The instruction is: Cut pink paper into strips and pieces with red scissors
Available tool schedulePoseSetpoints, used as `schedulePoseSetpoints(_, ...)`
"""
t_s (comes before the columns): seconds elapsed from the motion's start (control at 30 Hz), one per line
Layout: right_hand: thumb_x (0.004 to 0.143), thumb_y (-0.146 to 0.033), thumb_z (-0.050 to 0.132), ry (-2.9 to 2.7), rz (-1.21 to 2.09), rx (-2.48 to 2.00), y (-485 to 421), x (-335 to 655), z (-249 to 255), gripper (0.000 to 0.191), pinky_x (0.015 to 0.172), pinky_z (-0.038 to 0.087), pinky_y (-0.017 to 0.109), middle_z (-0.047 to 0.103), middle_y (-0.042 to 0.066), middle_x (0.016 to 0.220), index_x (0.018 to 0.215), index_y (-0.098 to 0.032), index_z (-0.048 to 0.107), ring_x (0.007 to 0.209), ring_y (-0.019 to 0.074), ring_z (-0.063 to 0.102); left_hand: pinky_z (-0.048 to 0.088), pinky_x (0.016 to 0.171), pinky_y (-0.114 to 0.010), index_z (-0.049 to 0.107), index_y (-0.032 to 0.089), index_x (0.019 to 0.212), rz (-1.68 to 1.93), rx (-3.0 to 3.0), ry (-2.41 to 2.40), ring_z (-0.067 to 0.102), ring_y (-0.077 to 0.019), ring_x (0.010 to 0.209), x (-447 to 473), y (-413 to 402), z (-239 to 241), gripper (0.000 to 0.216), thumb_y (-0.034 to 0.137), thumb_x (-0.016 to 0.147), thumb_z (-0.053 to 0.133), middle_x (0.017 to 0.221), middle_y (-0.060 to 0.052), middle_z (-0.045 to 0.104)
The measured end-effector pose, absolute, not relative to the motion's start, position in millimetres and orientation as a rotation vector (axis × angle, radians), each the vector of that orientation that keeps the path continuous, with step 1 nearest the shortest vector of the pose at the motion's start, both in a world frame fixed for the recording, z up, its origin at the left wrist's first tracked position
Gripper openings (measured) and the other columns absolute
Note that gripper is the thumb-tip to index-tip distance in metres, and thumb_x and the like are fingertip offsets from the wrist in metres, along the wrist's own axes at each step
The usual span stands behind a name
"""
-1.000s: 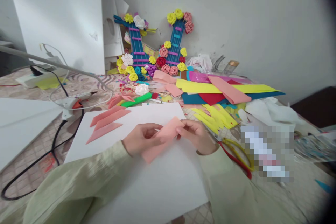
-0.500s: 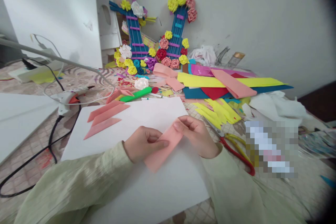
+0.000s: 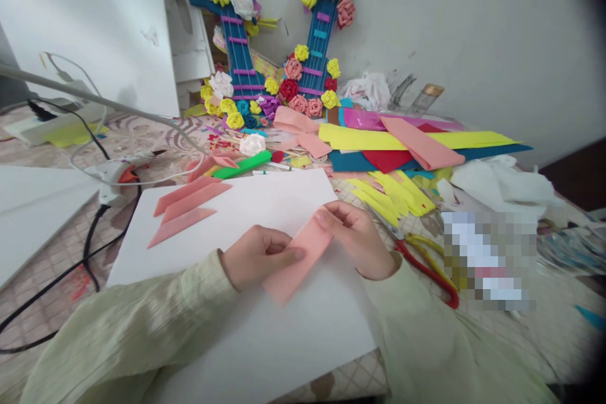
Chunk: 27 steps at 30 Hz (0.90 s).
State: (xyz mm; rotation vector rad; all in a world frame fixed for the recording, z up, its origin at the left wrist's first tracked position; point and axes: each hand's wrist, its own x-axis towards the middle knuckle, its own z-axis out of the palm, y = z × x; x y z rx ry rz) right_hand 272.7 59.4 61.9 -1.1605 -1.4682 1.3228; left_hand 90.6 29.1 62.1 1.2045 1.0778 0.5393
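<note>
A flat strip of pink crepe paper [image 3: 307,251] slants between my two hands, above a white board [image 3: 279,341]. My left hand [image 3: 258,257] pinches its left edge near the middle, thumb on top. At the strip's upper end, my right hand [image 3: 355,233] grips a corner between thumb and fingers; the fingertips behind the paper are hidden. Several folded pink strips with slanted ends [image 3: 189,205] lie on the board's upper left. Scissors with red and yellow handles [image 3: 428,271] rest just right of my right hand.
Cut yellow strips [image 3: 395,192] and longer coloured paper sheets [image 3: 416,139] lie behind. Two flower-trimmed blue guitar shapes [image 3: 315,44] lean at the wall. A glue gun [image 3: 116,180] with its black cord is on the left. White crumpled plastic [image 3: 504,183] lies at right.
The view has shifted slightly. Both hands keep their hold on the pink strip, whose upper part now shows a little flatter and wider.
</note>
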Motion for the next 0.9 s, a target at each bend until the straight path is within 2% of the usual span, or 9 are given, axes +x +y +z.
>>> schedulePoseSetpoints(0.13,0.074,-0.039,0.062,-1.485,1.288,-1.176,59.8,273.4,61.3,0.022,0.056,0.039,0.023,0.055,-0.001,0.063,0.071,-0.017,0.06,0.06,0.0113,0.049,0.026,0.042,-0.022,0.063,0.013,0.061,0.524,1.249,1.084,0.04,-0.0097,0.046,90.9,29.9,62.8,0.035,0.047,0.067,0.06,0.051,0.001,0.051)
schedulePoseSetpoints(0.37,0.072,-0.042,0.062,-1.485,1.27,-1.198,61.1,273.7,60.3,0.025,0.054,0.038,0.023,0.053,-0.001,0.062,0.069,-0.017,0.059,0.059,0.0115,0.048,0.035,0.045,-0.023,0.07,0.013,0.072,0.479,1.348,1.098,0.055,-0.0161,0.054,89.7,29.6,63.1,0.04,0.049,0.073,0.053,0.063,-0.005,0.065)
schedulePoseSetpoints(0.57,0.073,-0.04,0.062,-1.486,1.264,-1.191,61.5,273.4,60.0,0.024,0.055,0.038,0.023,0.052,-0.002,0.062,0.069,-0.017,0.059,0.06,0.0114,0.047,0.037,0.047,-0.022,0.071,0.013,0.071,0.471,1.342,1.102,0.055,-0.0151,0.053,89.5,29.5,62.6,0.04,0.048,0.074,0.052,0.065,-0.006,0.068)
schedulePoseSetpoints(0.77,0.074,-0.04,0.061,-1.484,1.258,-1.18,61.1,274.0,60.8,0.023,0.056,0.038,0.023,0.052,-0.001,0.063,0.07,-0.017,0.058,0.06,0.0113,0.047,0.042,0.052,-0.023,0.071,0.014,0.074,0.474,1.296,1.075,0.061,-0.0174,0.061,89.0,29.1,59.0,0.042,0.05,0.077,0.051,0.072,-0.008,0.07)
schedulePoseSetpoints(0.9,0.074,-0.038,0.063,-1.459,1.264,-1.169,60.1,275.8,56.7,0.022,0.053,0.036,0.021,0.051,-0.003,0.061,0.071,-0.017,0.059,0.058,0.0095,0.045,0.043,0.053,-0.022,0.07,0.013,0.076,0.49,1.266,1.031,0.061,-0.0171,0.062,90.3,31.2,59.3,0.038,0.048,0.074,0.056,0.075,-0.009,0.07)
